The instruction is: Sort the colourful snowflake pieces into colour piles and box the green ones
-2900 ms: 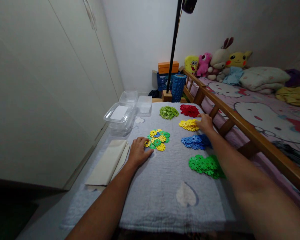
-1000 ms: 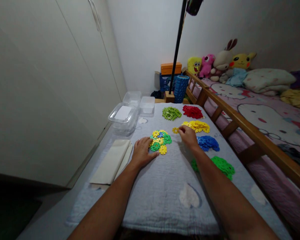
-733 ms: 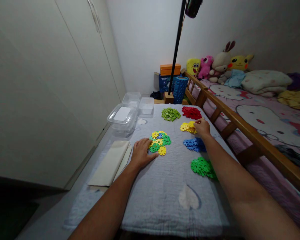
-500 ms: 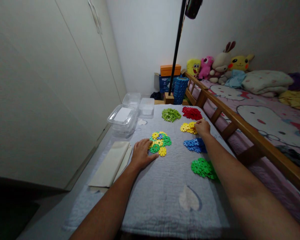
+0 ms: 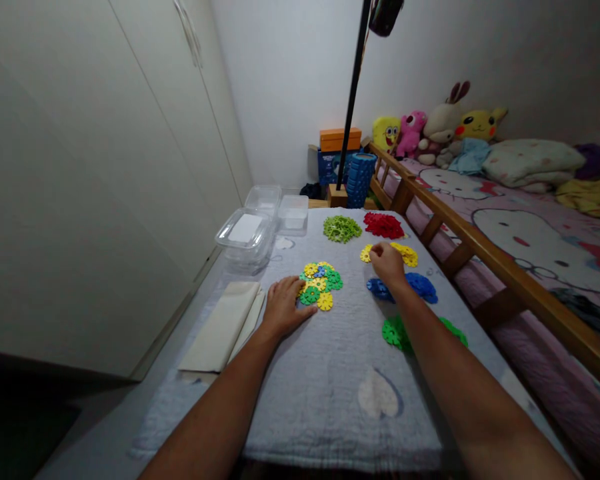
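My left hand [image 5: 284, 305] rests on the cloth with thumb and fingers apart, its fingertips at the edge of a mixed pile of yellow, green and blue notched plastic discs [image 5: 319, 285]. Over the yellow discs [image 5: 406, 254] is my right hand [image 5: 387, 263], fingers closed together; whatever they may hold is hidden. Nearer to me lie the blue discs [image 5: 423, 287], partly covered by the right wrist, and the green discs [image 5: 393, 331], partly behind the forearm. Farther back are a heap of red pieces [image 5: 383, 225] and a heap of light green pieces [image 5: 341, 229].
Clear plastic boxes [image 5: 245, 237] stand at the table's back left. A folded beige cloth [image 5: 221, 327] lies left of my left arm. The bed's wooden rail [image 5: 460, 237] runs along the right side, and a black pole [image 5: 353, 93] rises behind the table.
My right hand has moved left across the yellow discs, uncovering those at the right end of the row. My left hand stays in place.
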### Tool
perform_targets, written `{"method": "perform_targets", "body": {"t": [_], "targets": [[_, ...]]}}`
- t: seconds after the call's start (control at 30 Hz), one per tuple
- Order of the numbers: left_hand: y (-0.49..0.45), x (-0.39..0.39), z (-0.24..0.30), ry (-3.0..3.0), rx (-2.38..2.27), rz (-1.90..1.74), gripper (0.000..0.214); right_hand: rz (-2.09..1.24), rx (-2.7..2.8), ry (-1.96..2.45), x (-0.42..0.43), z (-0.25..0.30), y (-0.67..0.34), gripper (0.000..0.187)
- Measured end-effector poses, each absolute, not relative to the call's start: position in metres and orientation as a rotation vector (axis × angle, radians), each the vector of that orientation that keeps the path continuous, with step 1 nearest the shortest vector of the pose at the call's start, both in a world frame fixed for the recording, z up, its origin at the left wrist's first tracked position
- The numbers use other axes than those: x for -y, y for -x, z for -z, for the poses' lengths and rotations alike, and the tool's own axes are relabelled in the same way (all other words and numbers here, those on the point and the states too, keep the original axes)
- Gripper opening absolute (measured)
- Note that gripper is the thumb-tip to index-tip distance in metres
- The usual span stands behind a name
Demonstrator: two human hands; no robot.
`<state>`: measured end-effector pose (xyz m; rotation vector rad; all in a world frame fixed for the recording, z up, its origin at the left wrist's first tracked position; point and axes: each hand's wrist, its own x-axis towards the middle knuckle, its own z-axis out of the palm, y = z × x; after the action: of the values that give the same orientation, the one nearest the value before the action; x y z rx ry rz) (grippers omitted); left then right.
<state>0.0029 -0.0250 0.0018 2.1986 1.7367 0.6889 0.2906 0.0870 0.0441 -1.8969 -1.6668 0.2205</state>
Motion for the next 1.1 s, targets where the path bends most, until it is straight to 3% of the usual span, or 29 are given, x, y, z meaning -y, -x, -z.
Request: {"method": "perform_targets", "body": {"t": [0.1,0.27,0.83,1.1], "targets": [[-0.003,0.025,-0.001,-2.2,-1.736,-0.696,0.058,-0.387,1.925,1.751,-0.068,-0.03,-0.253,0.029],[-0.003,0.025,0.0,-2.202,-1.732,-0.708,0.058,-0.366,2.163,1.788,-0.043,-0.015,-0.21,0.043],[-0.002,0.025,-0.002,-2.264,-1.734,-0.666,0.054,-0.405,2.135,1.666,-0.027,-0.021,-0.224,0.027],[-0.002,0.025,-0.004,-2.25,-1.728,-0.663,0.05,-0.517,2.071,1.669,-0.005,-0.044,-0.279,0.032]]}}
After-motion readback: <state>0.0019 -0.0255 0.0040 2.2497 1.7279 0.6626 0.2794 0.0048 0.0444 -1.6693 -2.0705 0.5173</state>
